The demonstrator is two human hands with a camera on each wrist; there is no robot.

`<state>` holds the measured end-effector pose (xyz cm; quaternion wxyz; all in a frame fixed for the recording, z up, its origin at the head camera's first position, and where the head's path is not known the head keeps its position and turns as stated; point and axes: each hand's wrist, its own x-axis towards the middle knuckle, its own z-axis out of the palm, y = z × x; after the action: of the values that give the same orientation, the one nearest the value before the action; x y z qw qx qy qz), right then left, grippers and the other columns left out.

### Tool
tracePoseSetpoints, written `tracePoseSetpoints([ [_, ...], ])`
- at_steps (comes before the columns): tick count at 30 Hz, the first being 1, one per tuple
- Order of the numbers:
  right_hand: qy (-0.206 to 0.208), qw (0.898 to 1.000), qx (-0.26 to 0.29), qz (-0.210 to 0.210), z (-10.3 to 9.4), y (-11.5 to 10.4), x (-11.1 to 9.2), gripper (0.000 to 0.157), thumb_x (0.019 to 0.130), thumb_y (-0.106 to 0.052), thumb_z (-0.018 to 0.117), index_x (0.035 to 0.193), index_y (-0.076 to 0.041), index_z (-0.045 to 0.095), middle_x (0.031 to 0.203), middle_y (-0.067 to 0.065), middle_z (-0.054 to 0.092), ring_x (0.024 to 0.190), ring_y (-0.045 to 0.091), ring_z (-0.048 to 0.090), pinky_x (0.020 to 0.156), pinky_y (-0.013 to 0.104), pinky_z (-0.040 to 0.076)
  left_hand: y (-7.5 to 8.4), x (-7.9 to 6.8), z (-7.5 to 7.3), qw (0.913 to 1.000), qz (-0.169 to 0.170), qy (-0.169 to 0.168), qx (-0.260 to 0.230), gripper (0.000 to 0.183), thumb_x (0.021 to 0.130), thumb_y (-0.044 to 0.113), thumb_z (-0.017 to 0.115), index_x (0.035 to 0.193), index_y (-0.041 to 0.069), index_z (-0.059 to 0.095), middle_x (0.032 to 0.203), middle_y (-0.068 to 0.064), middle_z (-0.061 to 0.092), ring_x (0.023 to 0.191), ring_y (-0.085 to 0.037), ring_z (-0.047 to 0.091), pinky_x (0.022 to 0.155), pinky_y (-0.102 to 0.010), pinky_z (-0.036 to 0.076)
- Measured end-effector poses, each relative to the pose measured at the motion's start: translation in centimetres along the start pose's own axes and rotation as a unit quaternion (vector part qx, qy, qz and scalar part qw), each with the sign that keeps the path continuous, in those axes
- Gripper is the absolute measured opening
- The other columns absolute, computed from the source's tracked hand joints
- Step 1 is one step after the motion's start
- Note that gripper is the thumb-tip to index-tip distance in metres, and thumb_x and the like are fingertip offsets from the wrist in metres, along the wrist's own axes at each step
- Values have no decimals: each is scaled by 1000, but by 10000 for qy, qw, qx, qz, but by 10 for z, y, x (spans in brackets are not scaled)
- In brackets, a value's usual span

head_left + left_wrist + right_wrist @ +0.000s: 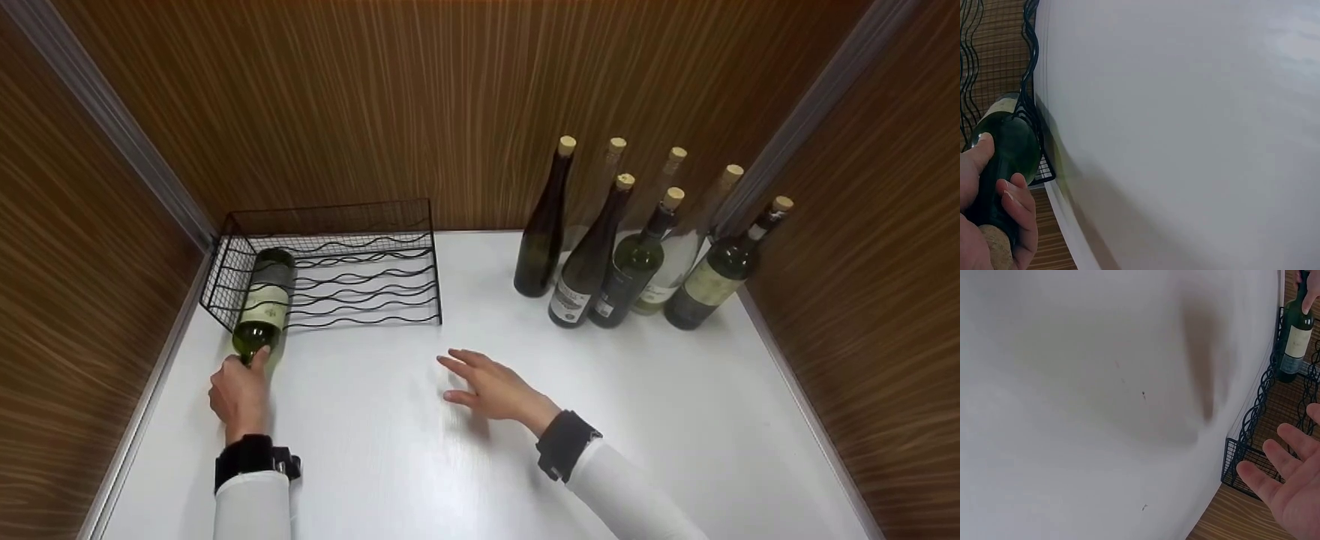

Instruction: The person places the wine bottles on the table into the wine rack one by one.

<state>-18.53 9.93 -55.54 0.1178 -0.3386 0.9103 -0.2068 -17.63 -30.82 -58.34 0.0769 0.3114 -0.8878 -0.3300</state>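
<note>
A green wine bottle (264, 304) with a pale label lies on its side in the left end of a black wire wine rack (360, 292), its neck toward me. My left hand (241, 394) grips that neck. In the left wrist view the fingers and thumb wrap the bottle's neck, and its cork (997, 247) shows by the palm. My right hand (491, 386) hovers over the white table, right of the rack's front corner, fingers spread and holding nothing. The right wrist view shows these spread fingers (1280, 461) with the rack beyond them.
Several corked wine bottles stand upright at the back right, among them a dark slim bottle (541, 247) and a green labelled bottle (712, 281). Wood-patterned panels (480, 97) enclose the white table (390, 450) at the back and both sides.
</note>
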Motion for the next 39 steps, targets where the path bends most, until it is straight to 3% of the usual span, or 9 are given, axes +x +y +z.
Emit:
tracePoseSetpoints([
  [11,-64,9998,-108,-139,6,-10,10,64,99,-52,51,153,-21,36,156,7,33,142,25,31,113,43,29,1,6,0,9989,-126,-408,171,67,100,54,45,116,-11,55,115,-41,55,100,-59,55,78,-63,43],
  [22,-115,9993,-284,-235,16,-26,23,63,99,-54,48,154,-24,36,157,6,33,142,25,32,111,43,31,2,7,-3,9983,-136,-506,240,71,100,57,44,115,-11,57,117,-41,54,100,-58,54,78,-63,43],
  [39,-229,9985,-377,-329,24,-32,29,64,99,-55,48,153,-24,36,156,6,34,141,24,33,111,42,33,5,11,0,9968,-236,-748,-136,71,101,56,38,117,-11,55,119,-40,54,104,-57,53,83,-63,42],
])
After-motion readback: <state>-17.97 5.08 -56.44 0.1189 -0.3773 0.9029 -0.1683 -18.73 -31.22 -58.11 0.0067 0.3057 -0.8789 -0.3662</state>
